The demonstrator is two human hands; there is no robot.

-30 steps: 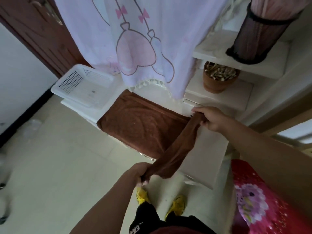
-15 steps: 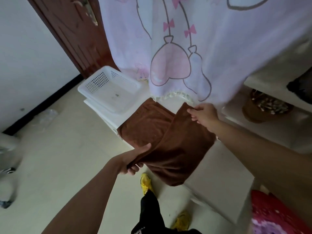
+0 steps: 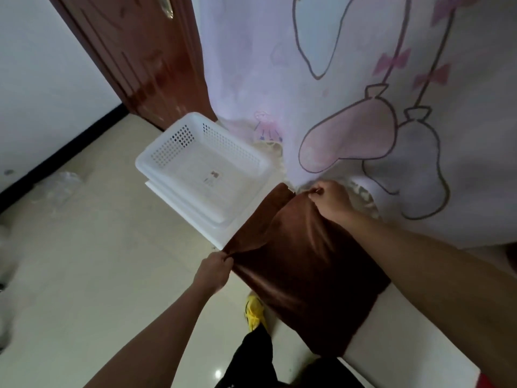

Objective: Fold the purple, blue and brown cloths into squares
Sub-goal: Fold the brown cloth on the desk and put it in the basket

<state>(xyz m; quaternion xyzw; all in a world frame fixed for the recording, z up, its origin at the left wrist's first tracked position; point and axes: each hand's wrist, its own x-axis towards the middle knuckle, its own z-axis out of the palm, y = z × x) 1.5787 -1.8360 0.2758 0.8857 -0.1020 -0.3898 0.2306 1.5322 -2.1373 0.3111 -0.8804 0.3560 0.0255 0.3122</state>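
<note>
A brown cloth (image 3: 302,264) lies doubled over on a white tabletop (image 3: 414,345), its near edge hanging past the table's front. My left hand (image 3: 214,271) pinches the cloth's near left corner at the table edge. My right hand (image 3: 330,198) pinches the far corner, close under the hanging curtain. A strip of the lower layer shows on the left beside the folded top layer. No purple or blue cloth is in view.
A white perforated plastic basket (image 3: 204,166) sits on the table left of the cloth. A pale curtain with pink balloon drawings (image 3: 349,107) hangs over the table's back. A red-brown door (image 3: 140,57) stands behind. My yellow shoe (image 3: 254,312) is on the tiled floor.
Both hands carried the cloth's right edge leftward over the rest, folding it in half. The hands now hold the left corners. The view swung left.
</note>
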